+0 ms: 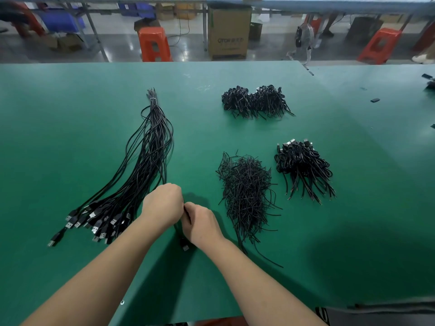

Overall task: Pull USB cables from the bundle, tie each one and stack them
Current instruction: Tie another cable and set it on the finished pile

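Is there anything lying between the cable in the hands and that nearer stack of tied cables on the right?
Yes. The loose pile of thin ties lies between the hands' cable and the nearer stack.

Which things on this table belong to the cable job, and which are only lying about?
Job: cable bundle, cable in hand, left hand, right hand, twist ties, tied stacks.
Lying about: small black pieces, stools, cardboard box.

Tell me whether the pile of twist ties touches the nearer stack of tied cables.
Apart. The head view shows bare green mat between the pile of twist ties and the nearer stack of tied cables.
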`<state>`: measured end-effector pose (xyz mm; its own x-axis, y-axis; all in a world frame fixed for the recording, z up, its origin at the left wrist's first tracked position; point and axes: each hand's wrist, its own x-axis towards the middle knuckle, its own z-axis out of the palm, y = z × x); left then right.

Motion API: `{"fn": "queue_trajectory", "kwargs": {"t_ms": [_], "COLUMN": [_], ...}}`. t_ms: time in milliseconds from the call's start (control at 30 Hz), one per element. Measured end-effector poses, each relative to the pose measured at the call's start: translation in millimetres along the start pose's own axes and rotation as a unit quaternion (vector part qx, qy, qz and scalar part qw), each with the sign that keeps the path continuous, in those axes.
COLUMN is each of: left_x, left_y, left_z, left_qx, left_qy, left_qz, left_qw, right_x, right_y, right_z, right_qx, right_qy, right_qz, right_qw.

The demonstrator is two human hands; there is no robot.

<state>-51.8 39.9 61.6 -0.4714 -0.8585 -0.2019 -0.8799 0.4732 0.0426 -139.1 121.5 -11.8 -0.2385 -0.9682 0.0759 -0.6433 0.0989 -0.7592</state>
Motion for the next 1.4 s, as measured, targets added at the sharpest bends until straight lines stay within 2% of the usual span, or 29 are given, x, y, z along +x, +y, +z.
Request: {"fn": "queue_trajectory", "kwargs": {"t_ms": [133,267,367,400,433,500,533,567,667,733,833,900,967,1033,1100,1167,1233,1333,1400], "left_x": [-0.5,-5.2,-9.4,-8.5,-7.0,-4.6,-4.9,-5.9,-13.7,-18.5,-22.0,-23.3,-27.2,-32.2,-37.7,-40.4,-44.1,-47.5,-48.2], "left_y": [-0.6,-1.4,-6.3,-10.5,-15.7,-26.1,-29.9,-32.0,-24.9,-14.9,-6.4,-6.6,-7.4,-8.5,-10.6,-11.6,-9.6,-6.9,-5.0], "left_z": [3.4,4.9,1.8,-0.5,-3.5,-11.2,-15.2,-18.4,-25.0,-27.1,-29.2,-28.5,-28.4,-29.8,-32.7,-33.5,-33.8,-34.5,-35.8], "left_qx": [0.028,-0.001,-0.021,-0.04,-0.07,-0.155,-0.204,-0.256,-0.423,-0.468,-0.435,-0.395,-0.356,-0.292,-0.175,-0.071,-0.078,-0.194,-0.219], "left_qy": [-0.007,-0.001,0.009,0.018,0.029,0.044,0.047,0.05,0.052,0.056,0.089,0.116,0.147,0.202,0.245,0.267,0.265,0.261,0.262], "left_qz": [0.016,0.014,0.011,0.006,-0.004,-0.032,-0.045,-0.058,-0.083,-0.074,-0.036,-0.015,0.024,0.116,0.225,0.289,0.275,0.211,0.196], "left_qw": [0.999,1.0,1.0,0.999,0.997,0.986,0.977,0.963,0.901,0.879,0.895,0.911,0.923,0.928,0.927,0.917,0.921,0.922,0.919], "right_x": [1.0,4.2,11.5,13.5,14.8,15.8,16.3,17.2,18.7,21.1,25.5,25.9,24.8,24.3,24.1,22.7,21.3,21.2,21.1], "right_y": [1.9,3.4,3.1,2.8,2.8,3.2,2.8,1.0,-11.5,-22.2,-32.1,-34.4,-37.0,-41.8,-46.2,-49.1,-51.2,-53.3,-54.9], "right_z": [1.1,0.7,-10.3,-17.9,-26.3,-45.0,-52.5,-58.3,-62.9,-61.6,-64.9,-69.3,-74.0,-78.2,-82.5,-88.0,-93.7,-98.8,-100.2], "right_qx": [0.011,0.034,0.138,0.22,0.324,0.507,0.552,0.556,0.445,0.4,0.351,0.329,0.333,0.374,0.399,0.396,0.388,0.371,0.352], "right_qy": [-0.013,-0.039,-0.11,-0.131,-0.142,-0.113,-0.086,-0.065,-0.073,-0.058,0.01,0.015,-0.006,-0.037,-0.081,-0.119,-0.114,-0.065,-0.038], "right_qz": [0.014,0.057,0.105,0.133,0.166,0.21,0.215,0.209,0.139,0.105,0.103,0.098,0.101,0.125,0.155,0.167,0.172,0.158,0.138], "right_qw": [1.0,0.997,0.979,0.958,0.921,0.828,0.801,0.802,0.882,0.909,0.931,0.939,0.938,0.918,0.9,0.895,0.898,0.913,0.925]}}
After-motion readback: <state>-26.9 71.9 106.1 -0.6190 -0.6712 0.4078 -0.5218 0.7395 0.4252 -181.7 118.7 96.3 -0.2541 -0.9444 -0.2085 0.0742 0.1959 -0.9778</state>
